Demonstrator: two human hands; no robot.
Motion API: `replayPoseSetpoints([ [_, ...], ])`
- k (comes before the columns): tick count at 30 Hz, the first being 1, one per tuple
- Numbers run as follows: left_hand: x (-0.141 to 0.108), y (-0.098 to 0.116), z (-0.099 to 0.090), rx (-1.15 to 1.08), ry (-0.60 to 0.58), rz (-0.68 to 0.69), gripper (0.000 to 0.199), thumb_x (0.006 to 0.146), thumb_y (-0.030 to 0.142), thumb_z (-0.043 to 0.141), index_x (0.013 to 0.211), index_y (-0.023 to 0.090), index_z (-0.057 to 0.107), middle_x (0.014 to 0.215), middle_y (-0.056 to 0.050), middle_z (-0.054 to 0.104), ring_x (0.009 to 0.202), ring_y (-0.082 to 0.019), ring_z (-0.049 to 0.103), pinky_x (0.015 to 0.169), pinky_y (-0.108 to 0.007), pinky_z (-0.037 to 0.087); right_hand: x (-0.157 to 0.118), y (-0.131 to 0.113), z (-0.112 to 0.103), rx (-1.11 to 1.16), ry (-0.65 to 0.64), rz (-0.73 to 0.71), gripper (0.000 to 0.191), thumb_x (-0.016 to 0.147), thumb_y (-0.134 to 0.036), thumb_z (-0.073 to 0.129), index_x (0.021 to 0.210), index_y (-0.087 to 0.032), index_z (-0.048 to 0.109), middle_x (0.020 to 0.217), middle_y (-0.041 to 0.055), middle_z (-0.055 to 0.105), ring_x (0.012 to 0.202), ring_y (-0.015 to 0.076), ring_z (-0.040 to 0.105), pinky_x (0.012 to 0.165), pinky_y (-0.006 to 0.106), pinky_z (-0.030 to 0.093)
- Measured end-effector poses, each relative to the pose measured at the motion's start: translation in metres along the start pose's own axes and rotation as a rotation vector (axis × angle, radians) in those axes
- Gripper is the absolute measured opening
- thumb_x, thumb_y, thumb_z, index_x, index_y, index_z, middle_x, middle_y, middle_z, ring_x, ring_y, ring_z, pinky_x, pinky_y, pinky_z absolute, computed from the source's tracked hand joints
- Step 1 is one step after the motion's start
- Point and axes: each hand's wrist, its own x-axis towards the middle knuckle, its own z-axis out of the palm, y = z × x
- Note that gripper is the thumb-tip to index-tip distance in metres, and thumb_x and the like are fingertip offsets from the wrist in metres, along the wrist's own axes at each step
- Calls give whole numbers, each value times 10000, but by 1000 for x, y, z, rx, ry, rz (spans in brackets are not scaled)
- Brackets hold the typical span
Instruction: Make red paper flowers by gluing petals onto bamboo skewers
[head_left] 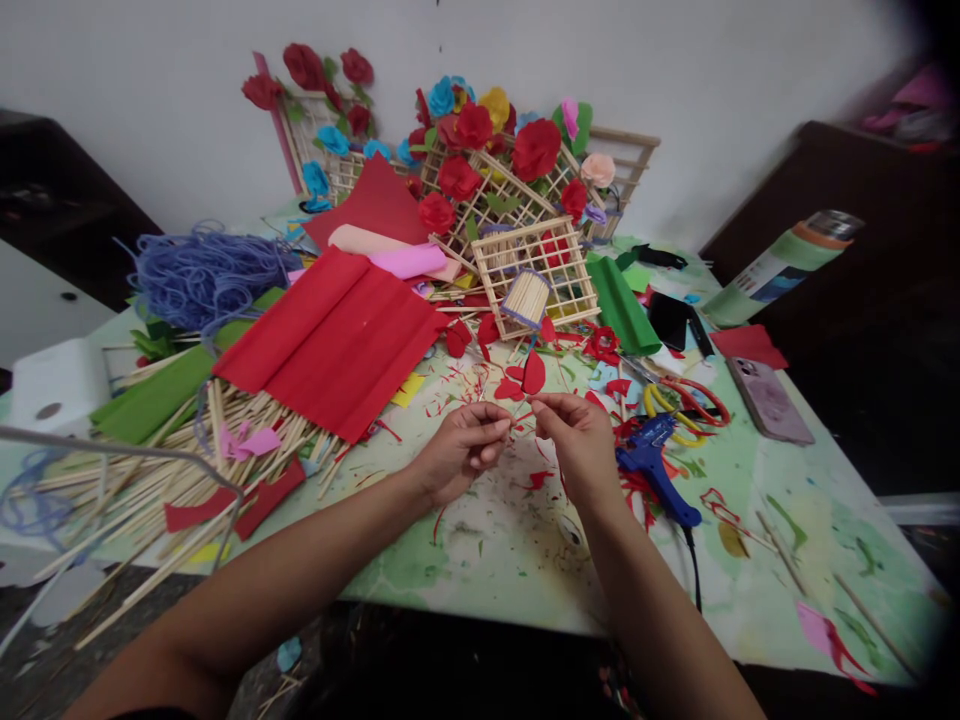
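Head cam: L hand [459, 458] has thumb + index pinched on one end of a thin red strip [521, 419]; R hand [583, 440] pinches at the other end, so strip sits btwn both hands' fingers, over the table [495, 560]. Red petal [533, 373] just beyond R fingertips, w/ more red scraps nearby. Blue glue gun [658, 466] to R of R fingers, scissors w/ orange + yellow handles [694, 408] next to it, phone [770, 400] farther R. Lg red paper sheet [330, 345] beyond + L of L fingers, partly over stick pile [225, 440]. Sm. stick grid [536, 275] beyond fingers, approx. centered; paper flowers [536, 150] on frames behind it.
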Motion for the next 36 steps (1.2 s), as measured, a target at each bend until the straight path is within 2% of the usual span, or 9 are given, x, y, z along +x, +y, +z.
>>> replayPoseSetpoints([
  [3,0,0,0,-1,5,3,219,648,189,744,776,140,573,522,62,480,355,2,329,346,-138,149,1,5,-2,-1,19,-13,178,676,-329,692,723,-157,684,532,-23,587,509,103,499,547,255,423],
  [9,0,0,1,-5,12,3,234,634,191,752,770,139,569,543,56,503,355,4,334,344,-135,145,4,13,-7,-67,58,-105,179,682,-330,711,762,-170,706,776,41,697,758,165,606,770,325,453],
  [14,1,-2,0,-3,15,1,236,635,184,753,777,135,571,586,44,533,359,10,346,344,-132,152,4,12,-6,-81,52,-101,173,685,-332,705,757,-174,709,750,41,704,729,167,605,752,327,457],
  [20,1,-3,-2,-5,-10,-3,213,656,195,742,780,143,577,488,69,463,348,-4,330,340,-139,146,2,9,-1,-3,8,15,174,641,-324,730,726,-175,699,712,29,696,666,150,587,700,307,457],
  [25,1,-2,-2,1,-13,7,216,654,197,744,780,141,578,498,63,471,356,-2,327,349,-137,150,1,7,2,114,-6,89,200,573,-297,768,701,-172,679,680,9,674,638,133,567,671,289,454],
  [28,2,-1,-1,-4,2,13,220,649,194,748,772,135,575,520,58,476,370,0,338,352,-131,154,1,2,0,281,38,95,192,581,-277,770,709,-178,667,675,-17,642,627,104,543,683,272,453],
  [32,2,-2,-1,-17,11,33,197,667,180,735,779,128,582,573,46,510,388,7,347,358,-122,181,3,-6,-6,714,157,213,147,653,-234,731,741,-200,618,653,-63,565,600,58,525,699,231,464],
  [34,2,-3,0,-14,-2,30,186,680,181,727,793,121,592,687,5,588,416,12,374,361,-116,190,4,-8,-9,844,206,272,103,701,-213,692,744,-207,598,635,-68,538,586,55,524,694,228,476],
  [36,1,-5,1,-3,-32,8,183,683,183,726,793,114,597,851,-48,644,450,13,410,362,-113,195,4,-9,-10,902,251,271,66,741,-204,653,745,-215,588,633,-64,528,581,62,525,692,240,487],
])
